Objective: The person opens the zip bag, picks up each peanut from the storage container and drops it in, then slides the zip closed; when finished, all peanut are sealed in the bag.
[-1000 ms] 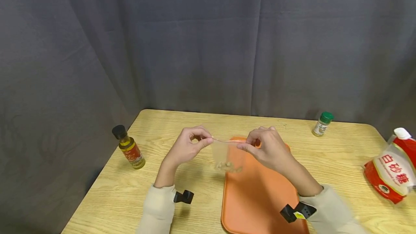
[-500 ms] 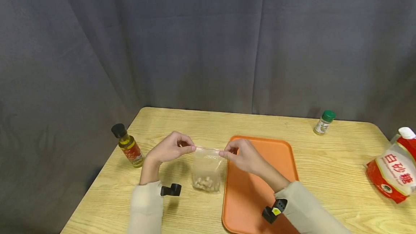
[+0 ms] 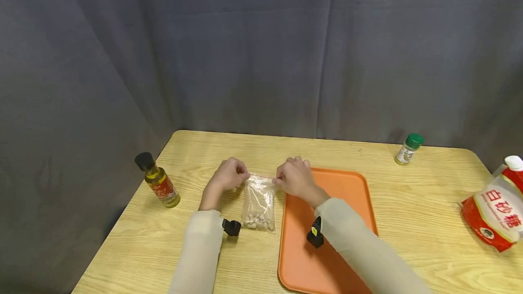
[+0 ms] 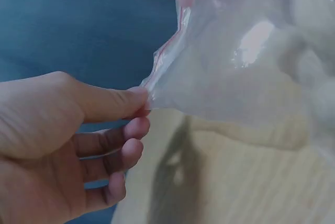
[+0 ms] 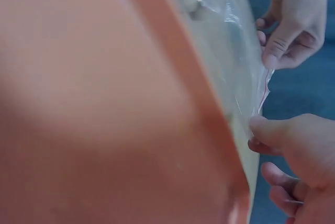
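Note:
A clear zip bag (image 3: 259, 201) with a red line along its top lies on or just over the table, left of the orange tray. Several small pale lumps (image 3: 258, 221), perhaps nuts, are gathered at its bottom end. My left hand (image 3: 229, 176) pinches the bag's upper left corner between thumb and forefinger; in the left wrist view the other fingers (image 4: 112, 166) are loosely curled beneath. At the upper right corner, my right hand (image 3: 296, 178) pinches the same top edge. The right wrist view has both hands at the red-lined seal (image 5: 266, 90).
The orange tray (image 3: 302, 267) lies right of the bag, beneath my right forearm. An olive oil bottle (image 3: 162, 187) stands at the table's left edge. A green-capped spice jar (image 3: 407, 151) is at the back right, and a red and white sugar bag (image 3: 494, 210) at the far right.
Both hands carried the bag left from above the tray and lowered it toward the table. It hung blurred at first; now it is spread flatter beside the tray. Both pinches stayed on its top edge.

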Demonstrator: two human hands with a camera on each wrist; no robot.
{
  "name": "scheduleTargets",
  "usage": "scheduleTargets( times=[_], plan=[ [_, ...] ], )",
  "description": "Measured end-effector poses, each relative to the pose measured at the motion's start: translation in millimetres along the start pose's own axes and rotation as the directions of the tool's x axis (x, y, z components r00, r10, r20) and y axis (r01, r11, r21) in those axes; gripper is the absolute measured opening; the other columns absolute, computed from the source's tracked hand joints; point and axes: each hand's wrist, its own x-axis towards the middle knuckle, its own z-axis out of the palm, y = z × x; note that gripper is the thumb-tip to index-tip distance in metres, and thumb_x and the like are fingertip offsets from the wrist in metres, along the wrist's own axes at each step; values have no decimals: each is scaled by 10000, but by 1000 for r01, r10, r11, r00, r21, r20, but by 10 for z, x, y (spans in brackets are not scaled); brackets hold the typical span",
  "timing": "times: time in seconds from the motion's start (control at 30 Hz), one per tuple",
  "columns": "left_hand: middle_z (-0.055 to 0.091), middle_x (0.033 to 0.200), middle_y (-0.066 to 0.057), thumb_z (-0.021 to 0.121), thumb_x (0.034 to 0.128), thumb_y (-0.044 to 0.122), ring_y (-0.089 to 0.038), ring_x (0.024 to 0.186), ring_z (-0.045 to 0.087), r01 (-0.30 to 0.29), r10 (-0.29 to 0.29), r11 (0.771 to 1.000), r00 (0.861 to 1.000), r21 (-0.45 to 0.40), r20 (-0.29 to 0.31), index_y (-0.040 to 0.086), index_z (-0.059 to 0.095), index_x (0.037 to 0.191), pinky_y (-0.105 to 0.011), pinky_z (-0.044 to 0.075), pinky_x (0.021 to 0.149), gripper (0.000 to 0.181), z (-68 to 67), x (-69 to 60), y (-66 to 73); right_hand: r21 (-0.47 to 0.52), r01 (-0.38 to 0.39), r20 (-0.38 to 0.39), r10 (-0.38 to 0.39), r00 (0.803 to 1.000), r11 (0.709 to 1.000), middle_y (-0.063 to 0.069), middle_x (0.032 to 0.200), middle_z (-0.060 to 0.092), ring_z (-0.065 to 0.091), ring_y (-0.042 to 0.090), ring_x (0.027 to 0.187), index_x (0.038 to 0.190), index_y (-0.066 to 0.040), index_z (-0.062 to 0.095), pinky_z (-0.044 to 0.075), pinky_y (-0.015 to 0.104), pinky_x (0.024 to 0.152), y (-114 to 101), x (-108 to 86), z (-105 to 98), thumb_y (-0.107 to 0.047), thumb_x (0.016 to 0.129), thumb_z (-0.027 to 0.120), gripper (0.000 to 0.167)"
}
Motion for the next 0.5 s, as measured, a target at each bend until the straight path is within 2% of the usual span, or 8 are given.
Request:
scheduleTargets(
  times=[0.17,0.33,0.4,0.5],
  plan=[
    [604,693,-26,685,934,118,-176,621,526,72,-73,994,997,84,11,79,715,758,-311,430,575,183,121,36,-41,-147,-7,30,12,999,989,-42,727,460,359,220,757,541,-255,561,209,384,704,-28,-1,111,-322,854,793,396],
    [596,756,-25,705,907,122,-202,690,511,89,-90,990,996,112,-1,98,672,718,-343,417,616,193,210,40,-79,-177,-38,41,46,998,983,-20,711,426,321,229,747,507,-224,517,153,382,700,-53,-25,157,-332,858,794,460],
    [592,767,-36,707,899,118,-217,713,513,102,-101,988,995,113,-11,97,658,721,-355,421,623,187,234,31,-83,-170,-48,37,55,998,984,-17,710,425,318,229,744,516,-214,532,154,382,700,-55,-39,168,-325,856,798,445],
    [606,829,-56,719,891,123,-247,785,533,129,-126,984,991,122,-34,90,664,789,-393,442,666,120,252,24,-81,-160,-62,28,67,997,985,-31,740,449,323,217,750,610,-228,637,170,380,702,-56,-46,184,-329,840,812,306]
  ],
)
